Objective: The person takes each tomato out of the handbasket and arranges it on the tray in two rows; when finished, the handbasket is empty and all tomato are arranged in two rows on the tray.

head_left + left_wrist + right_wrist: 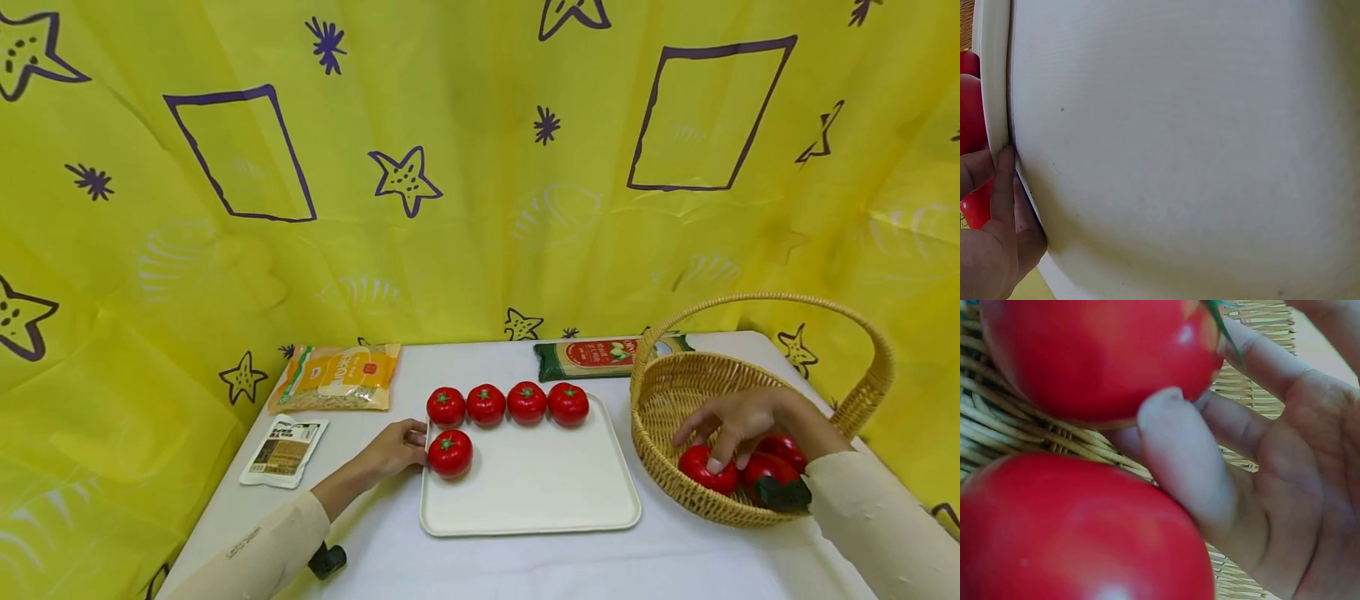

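Note:
At the left side of a cream tray, my left hand pinches the rim; in the left wrist view its fingertips lie against that edge. Several red tomatoes line the tray's far side, and one tomato sits in front of them at the left. Inside a wicker basket, my right hand grips a tomato. The right wrist view has the thumb pressed to this tomato, with fingers behind it. Close by in the basket lies another tomato.
An orange food bag and a white pouch lie on the left of the white-covered table. Behind the tray is a green package. The basket's tall handle arches over it. A yellow curtain hangs behind.

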The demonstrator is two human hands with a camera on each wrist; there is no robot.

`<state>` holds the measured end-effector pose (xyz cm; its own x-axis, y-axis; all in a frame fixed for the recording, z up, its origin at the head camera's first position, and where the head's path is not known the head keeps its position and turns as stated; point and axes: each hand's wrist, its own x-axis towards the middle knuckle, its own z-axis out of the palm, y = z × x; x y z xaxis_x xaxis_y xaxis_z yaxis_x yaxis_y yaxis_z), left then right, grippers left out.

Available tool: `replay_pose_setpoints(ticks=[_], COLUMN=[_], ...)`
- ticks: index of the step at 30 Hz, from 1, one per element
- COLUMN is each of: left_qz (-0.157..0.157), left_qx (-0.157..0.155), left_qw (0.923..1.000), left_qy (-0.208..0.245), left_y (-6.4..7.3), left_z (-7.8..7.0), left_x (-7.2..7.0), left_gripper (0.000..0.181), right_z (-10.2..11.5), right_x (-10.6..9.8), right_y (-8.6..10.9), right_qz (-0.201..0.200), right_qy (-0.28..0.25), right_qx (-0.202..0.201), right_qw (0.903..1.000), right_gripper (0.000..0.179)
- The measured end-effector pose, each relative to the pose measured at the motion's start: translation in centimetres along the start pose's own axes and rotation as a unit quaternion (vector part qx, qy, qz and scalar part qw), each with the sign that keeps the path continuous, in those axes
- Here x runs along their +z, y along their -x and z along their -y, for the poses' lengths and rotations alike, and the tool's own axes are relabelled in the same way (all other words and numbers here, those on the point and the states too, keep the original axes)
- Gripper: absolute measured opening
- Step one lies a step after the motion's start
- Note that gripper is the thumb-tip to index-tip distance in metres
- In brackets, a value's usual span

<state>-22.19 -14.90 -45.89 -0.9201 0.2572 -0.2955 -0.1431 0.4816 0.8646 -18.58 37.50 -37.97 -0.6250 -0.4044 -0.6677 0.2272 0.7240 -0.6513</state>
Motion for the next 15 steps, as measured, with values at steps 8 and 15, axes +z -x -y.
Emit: replay_pose_setpoints(ticks=[8,15], left_qz=[0.001,0.0], left_qx=[-0.002,-0.004], left_qw=[0.9999,0.9999], left_qy=[0.011,0.011], left_y=[-0.05,-0.2], left_z=[-0.06,0.03], left_x=[0.06,0.07], left_gripper=[0.049,0.049], right_z=[-0.1,-0.07], right_x=[-0.36,-0.18], right_y=[-0.21,-0.69], right_qz=[0.044,0.047], right_qy=[-0.002,0.014], right_qx=[-0.004,0.003], right_qw=[0.999,0.9988], right_gripper=[0.054,0.048])
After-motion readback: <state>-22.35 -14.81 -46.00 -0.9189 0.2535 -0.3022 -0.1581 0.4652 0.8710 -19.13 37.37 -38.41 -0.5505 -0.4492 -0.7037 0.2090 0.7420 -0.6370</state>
